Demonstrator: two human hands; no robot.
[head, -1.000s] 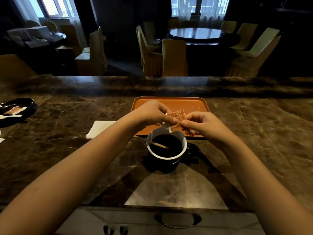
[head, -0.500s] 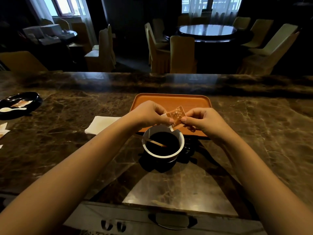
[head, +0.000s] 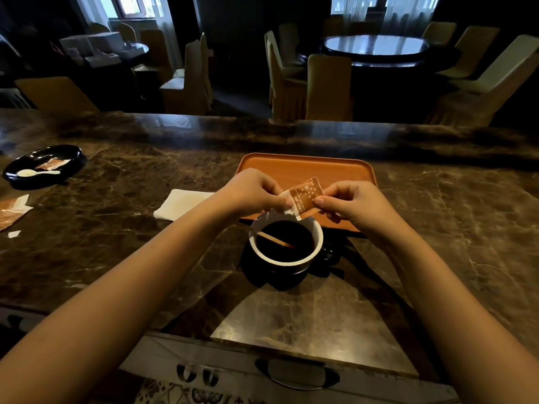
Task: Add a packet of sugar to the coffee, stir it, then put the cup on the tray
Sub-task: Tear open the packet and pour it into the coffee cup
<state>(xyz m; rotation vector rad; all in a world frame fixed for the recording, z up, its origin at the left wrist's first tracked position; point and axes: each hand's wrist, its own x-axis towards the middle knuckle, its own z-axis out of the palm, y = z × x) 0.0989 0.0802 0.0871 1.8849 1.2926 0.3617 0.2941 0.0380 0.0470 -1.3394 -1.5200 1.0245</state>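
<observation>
above the far rim of the cup (head: 285,243), a small brown paper sugar packet (head: 303,196) with white star print is pinched at its left end by the left hand (head: 253,189) and at its right end by the right hand (head: 353,204). the round white-rimmed cup holds dark coffee and a thin wooden stirrer (head: 274,239) on glossy veined marble counter (head: 116,228). just beyond lies a rounded orange tray (head: 306,167); left, a folded white napkin (head: 180,204). compared with a moment ago, the packet looks tilted slightly more upright.

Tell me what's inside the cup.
The cup holds dark coffee with a wooden stir stick leaning in it from the left rim. The stick's lower end and the cup's bottom are hidden by the coffee.
</observation>
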